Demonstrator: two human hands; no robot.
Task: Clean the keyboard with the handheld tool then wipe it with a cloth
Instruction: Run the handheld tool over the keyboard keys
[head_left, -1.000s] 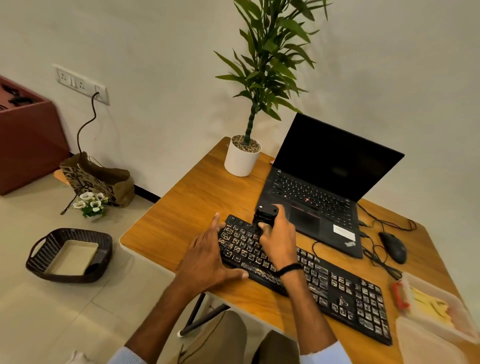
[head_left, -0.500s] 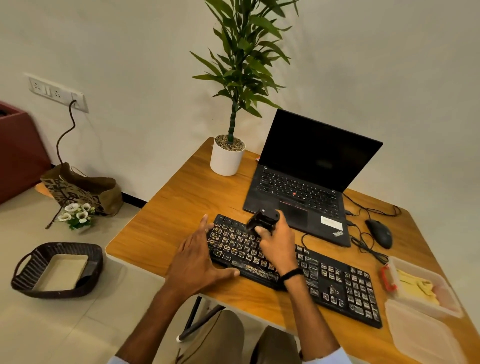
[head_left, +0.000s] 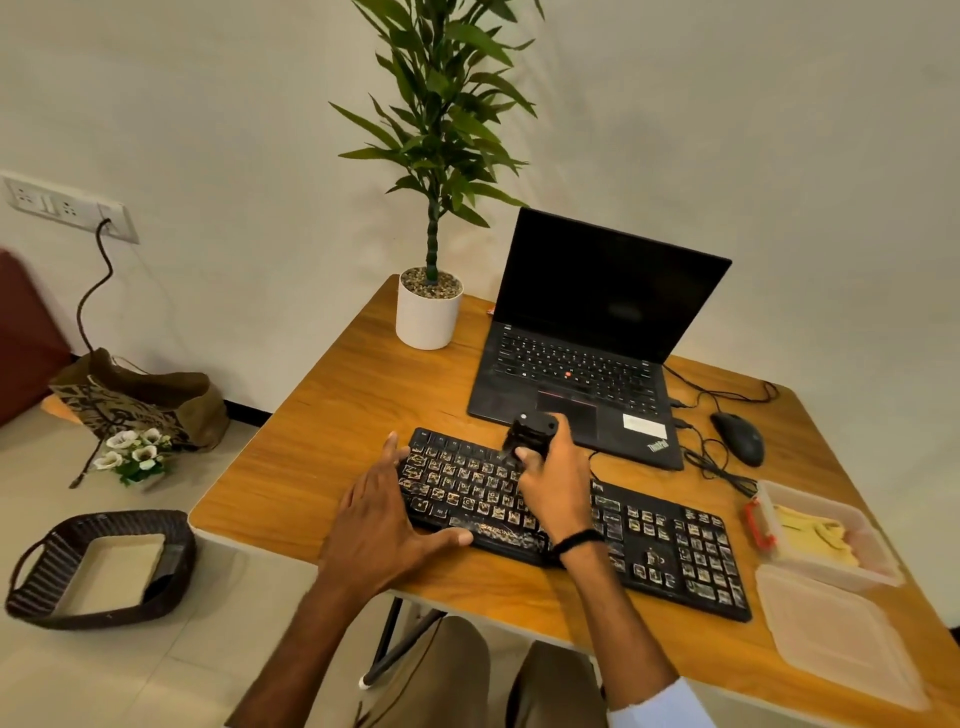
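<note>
A: Where is the keyboard lying?

B: The keyboard (head_left: 675, 545) is lying slantwise on the tabletop (head_left: 332, 415), near the front edge, with its left end pointing toward 10 o'clock. Pale brown grime is showing on many keys.

A: What is the left hand doing?

B: The left hand (head_left: 384, 519) is resting flat and spread at the keyboard's 9 o'clock end. Its fingers are straight and touching the end keys, and its thumb is stretching along the front edge. It is gripping nothing.

A: And the right hand?

B: The right hand (head_left: 556, 488) is curling round a small black tool (head_left: 530, 434) and holding it over the upper key rows. Whether the tip is touching the keys I cannot tell.

A: What is standing around them?

B: A laptop (head_left: 597, 338) is sitting open, screen dark, just beyond the keyboard at 12 o'clock. A white pot (head_left: 428, 317) with a plant is standing at 11 o'clock. A mouse (head_left: 737, 436) is lying at 2 o'clock, with cables trailing beside it. At 3 o'clock a clear box (head_left: 883, 566) is holding something yellow, and a lid (head_left: 841, 644) is lying at 4 o'clock. On the floor at 9 o'clock a dark basket (head_left: 31, 597) is sitting, with a bag (head_left: 140, 400) and white flowers (head_left: 135, 452) beyond it.
</note>
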